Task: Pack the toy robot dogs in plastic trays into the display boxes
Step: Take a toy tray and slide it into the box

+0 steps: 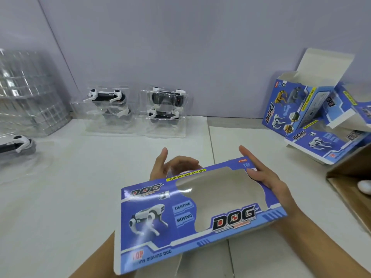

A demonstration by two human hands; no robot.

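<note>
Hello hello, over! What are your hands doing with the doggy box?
Right hand grips display box at far end. Left hand open behind it. Box window empty. Trayed toy dogs wait by wall, path clear.

The display box (200,215) in the lower middle of the frame was blue, with a white robot dog picture, black and red "DOG" letters and a yellow strip along its top edge. Its window showed plain grey card. The boxes (313,119) at the right were blue too, with yellow, grey and white dog pictures, and white inside. The toy dogs (105,96) at the back were black and white in clear trays (166,109). The table (60,187) was white. The wall (180,47) was pale purple.
</note>
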